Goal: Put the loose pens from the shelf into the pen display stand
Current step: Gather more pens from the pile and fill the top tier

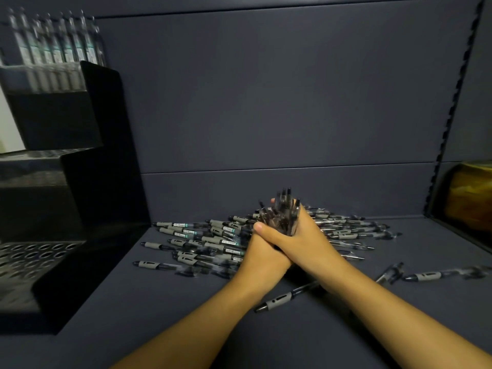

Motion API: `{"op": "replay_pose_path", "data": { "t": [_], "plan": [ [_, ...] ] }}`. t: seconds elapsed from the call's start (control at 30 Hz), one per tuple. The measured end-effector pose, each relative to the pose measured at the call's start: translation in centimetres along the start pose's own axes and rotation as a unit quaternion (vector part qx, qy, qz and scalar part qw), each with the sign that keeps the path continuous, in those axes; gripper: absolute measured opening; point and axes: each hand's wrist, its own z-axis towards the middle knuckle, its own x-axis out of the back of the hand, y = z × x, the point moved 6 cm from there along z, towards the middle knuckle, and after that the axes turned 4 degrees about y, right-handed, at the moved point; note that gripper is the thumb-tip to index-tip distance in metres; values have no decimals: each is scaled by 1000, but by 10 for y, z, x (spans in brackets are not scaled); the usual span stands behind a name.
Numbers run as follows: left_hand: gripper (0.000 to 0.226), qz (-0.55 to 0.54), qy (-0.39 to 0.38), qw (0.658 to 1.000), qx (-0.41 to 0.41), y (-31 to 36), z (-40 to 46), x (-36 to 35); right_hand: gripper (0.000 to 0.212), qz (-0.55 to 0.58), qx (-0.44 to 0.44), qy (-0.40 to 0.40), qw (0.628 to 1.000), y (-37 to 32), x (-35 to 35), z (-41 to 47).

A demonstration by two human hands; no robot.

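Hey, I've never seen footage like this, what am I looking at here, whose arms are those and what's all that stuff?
There is no machine here: one camera worn on a person's head looks down at their bare arms. The left hand and right hand together clasp a bundle of pens, held upright. Behind them a pile of loose pens lies on the dark shelf. At left stands a black stepped pen display stand; its top tier already holds pens, and the lowest tier's holes look empty.
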Motion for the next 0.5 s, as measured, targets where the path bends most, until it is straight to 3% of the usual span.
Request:
{"op": "replay_pose_path", "data": {
  "t": [0.17,0.33,0.5],
  "plan": [
    [42,-13,-20,999,44,-11,-3,0,32,44,-20,25,999,0,5,-3],
    [45,-23,-3,999,26,-4,-3,5,20,81,-17,35,996,-8,5,-6],
    [35,8,-8,1000,23,17,2,17,15,82,0,47,996,-25,8,-5]
  ]
}}
